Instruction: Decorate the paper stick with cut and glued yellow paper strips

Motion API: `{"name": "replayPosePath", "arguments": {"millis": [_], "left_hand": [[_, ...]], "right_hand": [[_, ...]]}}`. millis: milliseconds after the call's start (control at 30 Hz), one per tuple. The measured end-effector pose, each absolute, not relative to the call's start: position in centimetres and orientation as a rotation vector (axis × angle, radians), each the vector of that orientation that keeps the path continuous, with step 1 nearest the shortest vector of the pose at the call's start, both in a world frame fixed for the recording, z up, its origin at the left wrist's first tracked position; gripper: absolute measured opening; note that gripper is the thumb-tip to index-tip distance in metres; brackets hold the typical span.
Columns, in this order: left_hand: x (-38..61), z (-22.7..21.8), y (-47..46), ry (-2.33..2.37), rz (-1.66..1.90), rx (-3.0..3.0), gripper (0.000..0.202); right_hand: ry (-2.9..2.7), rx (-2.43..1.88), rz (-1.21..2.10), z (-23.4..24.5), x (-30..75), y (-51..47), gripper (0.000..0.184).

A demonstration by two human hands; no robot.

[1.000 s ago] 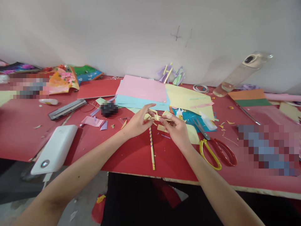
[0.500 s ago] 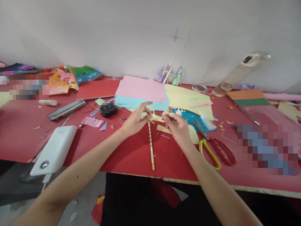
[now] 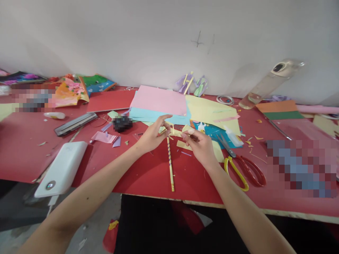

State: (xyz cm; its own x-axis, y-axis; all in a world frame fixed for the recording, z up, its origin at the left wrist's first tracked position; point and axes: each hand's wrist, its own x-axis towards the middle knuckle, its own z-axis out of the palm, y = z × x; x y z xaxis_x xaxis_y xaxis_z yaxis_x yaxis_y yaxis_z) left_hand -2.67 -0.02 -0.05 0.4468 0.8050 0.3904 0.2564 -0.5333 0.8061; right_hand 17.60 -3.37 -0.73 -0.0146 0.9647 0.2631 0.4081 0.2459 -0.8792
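My left hand (image 3: pixel 153 134) and my right hand (image 3: pixel 200 146) meet above the red table (image 3: pixel 148 173), both pinching thin yellow paper strips (image 3: pixel 175 132) between fingertips. A yellow striped pencil (image 3: pixel 170 164) lies on the table just beneath them, pointing toward me. Yellow paper scraps (image 3: pixel 215 148) lie under my right hand.
Pink (image 3: pixel 160 100), light blue and yellow (image 3: pixel 212 111) sheets are stacked behind the hands. Scissors with red and yellow handles (image 3: pixel 242 168) and a small glue bottle (image 3: pixel 233 137) lie at right. A white power bank (image 3: pixel 62 169) and a metal ruler (image 3: pixel 75 122) are at left. A clear bottle (image 3: pixel 270 84) leans on the wall.
Both hands shifted slightly while working the yellow strips; the right hand's fingers have drawn closer to the left hand. Nothing else on the table moved.
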Motion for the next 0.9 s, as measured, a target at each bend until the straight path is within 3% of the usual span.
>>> {"name": "replayPosePath", "arguments": {"millis": [600, 900], "left_hand": [[-2.72, -0.23, 0.26, 0.886, 1.055, 2.082, 0.05], [-2.7, -0.26, 0.2, 0.867, 1.097, 2.162, 0.049]], "right_hand": [[-1.59, -1.3, 0.712, -1.14, 17.35, -3.31, 0.019], [-1.692, -1.306, 0.501, -1.04, 17.43, -3.35, 0.011]]}}
